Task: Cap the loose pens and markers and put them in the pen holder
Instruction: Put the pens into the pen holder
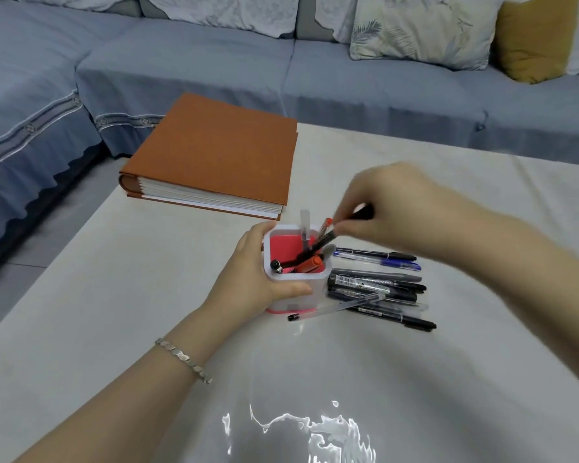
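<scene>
A white pen holder with a pink inside and pink base stands mid-table, with several pens and an orange marker inside it. My left hand grips the holder from its left side, thumb across the front wall. Just above the holder's right rim, my right hand pinches a black pen whose lower end is inside the holder. Right of the holder lies a pile of loose pens and markers, mostly black, with blue pens at the back and a clear pen in front.
A thick brown book lies flat at the table's far left corner. The table has a glossy pale covering with glare near the front. A blue-covered sofa with cushions wraps around behind and to the left.
</scene>
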Demonstrator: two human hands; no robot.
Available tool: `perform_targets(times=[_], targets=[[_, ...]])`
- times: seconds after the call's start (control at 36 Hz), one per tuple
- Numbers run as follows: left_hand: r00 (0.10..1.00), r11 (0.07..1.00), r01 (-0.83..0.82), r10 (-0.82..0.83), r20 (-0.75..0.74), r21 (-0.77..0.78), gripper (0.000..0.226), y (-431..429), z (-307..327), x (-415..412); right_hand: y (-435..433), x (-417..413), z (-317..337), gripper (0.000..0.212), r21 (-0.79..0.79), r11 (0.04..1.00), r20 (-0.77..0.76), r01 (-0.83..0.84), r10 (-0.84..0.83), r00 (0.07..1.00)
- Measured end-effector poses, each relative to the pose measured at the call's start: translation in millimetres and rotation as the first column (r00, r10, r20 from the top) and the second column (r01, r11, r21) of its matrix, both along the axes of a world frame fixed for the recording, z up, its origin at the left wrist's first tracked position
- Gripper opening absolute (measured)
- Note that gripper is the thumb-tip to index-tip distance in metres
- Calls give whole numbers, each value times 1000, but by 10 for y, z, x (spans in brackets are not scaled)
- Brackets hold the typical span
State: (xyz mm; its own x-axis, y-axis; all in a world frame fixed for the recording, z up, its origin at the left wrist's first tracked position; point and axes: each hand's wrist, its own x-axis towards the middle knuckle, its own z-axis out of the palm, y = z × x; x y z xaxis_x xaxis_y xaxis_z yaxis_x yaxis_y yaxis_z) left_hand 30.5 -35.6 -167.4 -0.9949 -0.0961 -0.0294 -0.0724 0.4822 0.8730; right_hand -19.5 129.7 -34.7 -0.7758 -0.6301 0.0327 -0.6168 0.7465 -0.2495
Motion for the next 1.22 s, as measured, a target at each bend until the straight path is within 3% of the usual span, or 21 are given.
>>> perform_targets(times=[0.08,0.17,0.28,0.36,0.5,0.61,0.69,0.75,0.94,0.97,1.03,1.11,1.22], targets=[[1000,1000,4,-4,-2,-14,98,1,9,-1,-207,-43,-233,19,47,996,7,-74,74,997],[1000,1000,6,-6,-4,-10,98,-4,1,-8,-181,-11,-336,28,-64,998,17,-24,26,1000],[1000,1000,1,-1,-3,3,99,-27,-37,-30,186,44,-497,22,-208,972,-8,110,-114,993],[1000,1000,-2,2,3,5,100,-30,-62,-42,568,98,-803,24,-44,991,8,128,-128,992],[1000,1000,-12,12,4,14,101,-27,-95,-43,892,200,-1400,40,233,968,5,-99,100,995],[1000,1000,-12,12,12,-3,102,-20,-85,-47,891,236,-1659,36,240,967,-113,-81,111,987],[1000,1000,-8,8,12,-10,100,-24,-86,-51,874,253,-1737,21,283,959,-234,14,55,971],[1000,1000,-8,8,15,-11,100,-27,-88,-50,882,285,-1790,29,303,950,-253,79,0,967],[1000,1000,-7,7,13,1,100,-28,-88,-48,880,332,-1842,22,286,943,-199,169,-114,973],[1000,1000,-8,8,13,0,100,-29,-87,-47,850,340,-1804,15,317,934,-174,165,-114,978],[1000,1000,-7,7,13,-2,100,-33,-88,-45,820,358,-1755,23,417,902,-81,110,-84,993],[1000,1000,-7,7,12,-11,100,-34,-88,-48,844,393,-1646,28,348,931,56,111,-139,989],[1000,1000,-8,8,10,-18,101,-33,-88,-55,934,369,-1360,13,42,982,171,183,-188,967]])
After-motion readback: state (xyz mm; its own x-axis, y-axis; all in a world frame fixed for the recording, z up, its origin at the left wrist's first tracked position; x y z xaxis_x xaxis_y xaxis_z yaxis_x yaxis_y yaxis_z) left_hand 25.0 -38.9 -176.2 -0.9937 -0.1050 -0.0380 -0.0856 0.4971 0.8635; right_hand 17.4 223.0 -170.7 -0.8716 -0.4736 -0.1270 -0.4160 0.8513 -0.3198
